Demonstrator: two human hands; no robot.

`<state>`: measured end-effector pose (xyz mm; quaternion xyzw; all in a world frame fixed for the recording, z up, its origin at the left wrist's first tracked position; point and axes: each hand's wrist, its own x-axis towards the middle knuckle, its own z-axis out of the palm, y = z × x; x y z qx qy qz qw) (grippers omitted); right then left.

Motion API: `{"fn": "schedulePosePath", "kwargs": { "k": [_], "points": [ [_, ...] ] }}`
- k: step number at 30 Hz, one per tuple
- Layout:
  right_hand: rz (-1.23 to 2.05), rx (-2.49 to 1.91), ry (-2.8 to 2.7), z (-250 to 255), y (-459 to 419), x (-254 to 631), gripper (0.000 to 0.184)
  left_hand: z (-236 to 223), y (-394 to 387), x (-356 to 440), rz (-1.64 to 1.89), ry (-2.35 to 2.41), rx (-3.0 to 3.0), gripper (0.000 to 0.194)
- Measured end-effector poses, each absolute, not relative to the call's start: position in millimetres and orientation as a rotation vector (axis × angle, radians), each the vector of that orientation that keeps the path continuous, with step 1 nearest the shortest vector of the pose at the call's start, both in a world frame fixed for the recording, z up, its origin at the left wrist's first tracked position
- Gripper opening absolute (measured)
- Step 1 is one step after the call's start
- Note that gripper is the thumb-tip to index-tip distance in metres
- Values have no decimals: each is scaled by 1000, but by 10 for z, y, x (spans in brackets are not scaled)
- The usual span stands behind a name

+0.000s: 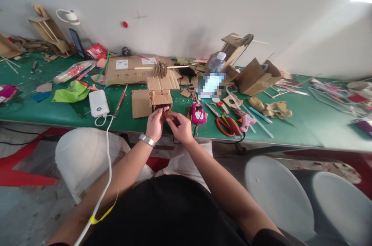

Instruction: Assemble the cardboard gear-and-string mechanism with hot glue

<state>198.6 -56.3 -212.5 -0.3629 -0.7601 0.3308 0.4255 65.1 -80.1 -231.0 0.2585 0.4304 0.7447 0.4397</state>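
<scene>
My left hand (155, 124), with a metal watch at the wrist, and my right hand (182, 127) meet at the table's front edge. Between their pinched fingertips is a small brown piece (166, 114), mostly covered by the fingers; it looks like cardboard. Just beyond the fingers stands a cardboard box model (161, 98) with an open flap on its left. On top of it, a wooden stick (177, 67) runs through rolled corrugated discs (161, 69). A pink glue-stick-sized box with a face print (198, 113) lies right of my right hand, a black cord across it.
Right of the hands lie orange-handled pliers (223, 126), a pink glue gun (245, 120) and clear sticks. A water bottle (217, 62) stands behind. At left, a white power bank (99, 103) trails a white cable past my left arm. Cardboard scraps litter the green table (305, 122).
</scene>
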Motion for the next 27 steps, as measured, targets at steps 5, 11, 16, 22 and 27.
{"fn": "schedulePosePath", "kwargs": {
  "k": [5,11,16,22,27],
  "points": [
    [980,-937,-1827,-2081,-550,1962,31,-2290,-850,649,1830,1041,637,35],
    [1135,-941,-1761,-2048,-472,1885,33,-2302,-815,645,1829,1073,621,31],
    [1139,-948,-1739,-2077,-412,1812,32,-2324,-799,666,1840,1107,625,33],
    [1114,-950,-1758,-2099,-410,1803,31,-2373,-780,702,1849,1164,626,32],
    [1098,-947,-1769,-2102,-408,1810,32,-2367,-800,691,1843,1167,638,34]
  ]
}}
